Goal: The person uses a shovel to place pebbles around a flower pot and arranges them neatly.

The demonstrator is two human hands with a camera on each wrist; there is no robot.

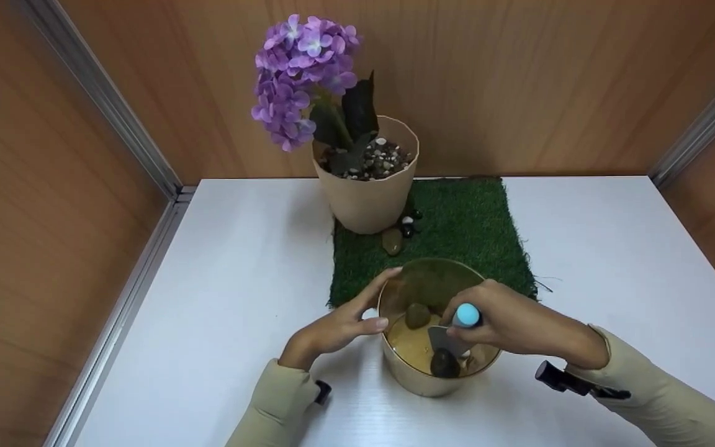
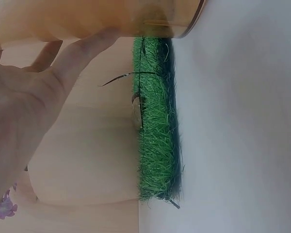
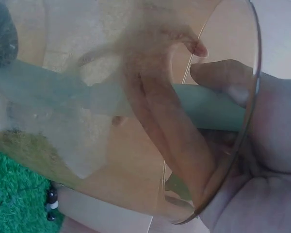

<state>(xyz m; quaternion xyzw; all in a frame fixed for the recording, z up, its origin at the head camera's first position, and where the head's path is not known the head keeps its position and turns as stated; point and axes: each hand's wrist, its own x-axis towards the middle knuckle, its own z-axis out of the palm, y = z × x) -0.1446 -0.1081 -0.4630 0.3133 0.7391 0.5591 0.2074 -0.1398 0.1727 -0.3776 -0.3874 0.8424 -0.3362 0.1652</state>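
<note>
My right hand [image 1: 512,320] grips the light-blue handle [image 1: 467,315] of a small trowel, fingers curled round it. Its flat grey blade [image 1: 447,340] points down inside a clear amber container [image 1: 422,386]. A dark stone [image 1: 445,364] lies against the blade, and a brownish stone [image 1: 418,316] sits farther back in the container. At the container's left side is my left hand [image 1: 345,326], thumb at the rim and fingers along the outer wall. In the left wrist view those extended fingers [image 2: 82,53] touch the wall. Through the wall, the right wrist view shows the handle within my curled fingers.
A potted purple flower [image 1: 367,198] stands behind the container, on the edge of a green turf mat [image 1: 475,230]. Beside the pot lie a brown stone [image 1: 392,241] and several small black and white pebbles [image 1: 408,226]. Wooden panels [image 1: 550,87] surround the white table [image 1: 246,261].
</note>
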